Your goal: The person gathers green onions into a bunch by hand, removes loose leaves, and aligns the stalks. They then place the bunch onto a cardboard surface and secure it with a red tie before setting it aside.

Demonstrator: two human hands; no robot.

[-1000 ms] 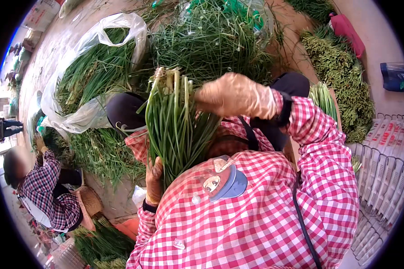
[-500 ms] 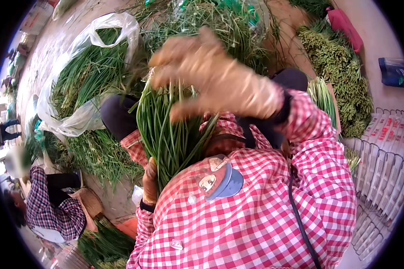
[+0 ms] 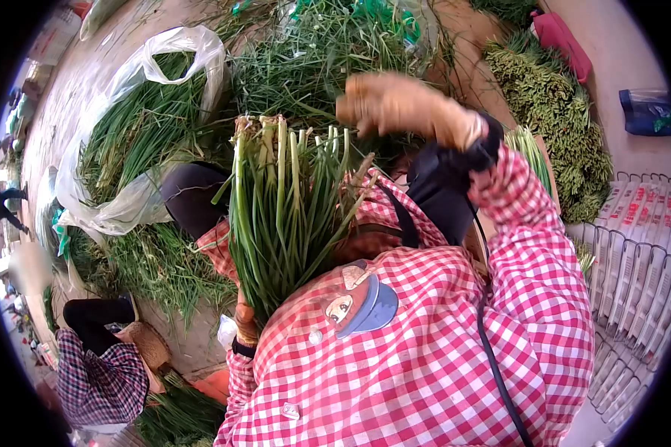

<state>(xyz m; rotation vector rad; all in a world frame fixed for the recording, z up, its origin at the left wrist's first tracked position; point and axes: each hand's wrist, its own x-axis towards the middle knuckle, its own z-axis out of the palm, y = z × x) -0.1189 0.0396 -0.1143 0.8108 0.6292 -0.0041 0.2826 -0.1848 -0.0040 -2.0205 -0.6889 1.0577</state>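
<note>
My left hand [image 3: 247, 322], in a tan glove, grips a thick bunch of green onions [image 3: 279, 216] low on its left side. The bunch stands upright against my chest, pale root ends at the top and green leaves running down. Part of the left hand is hidden behind the leaves. My right hand [image 3: 414, 110], also gloved, is raised to the right of the root ends, apart from the bunch. Motion smears its fingers, so I cannot tell whether they pinch anything. A heap of loose green stalks [image 3: 306, 78] lies beyond the bunch.
A white plastic bag [image 3: 89, 212] full of greens lies at the left. Stacked green bundles [image 3: 552, 119] and a wire rack [image 3: 634, 276] stand at the right. A person in a dark checked shirt [image 3: 101, 372] sits at the lower left beside more greens [image 3: 175, 410].
My right hand has moved right, away from in front of the bunch, uncovering the pale root ends. My left hand keeps its hold, and the bunch stays nearly in place.
</note>
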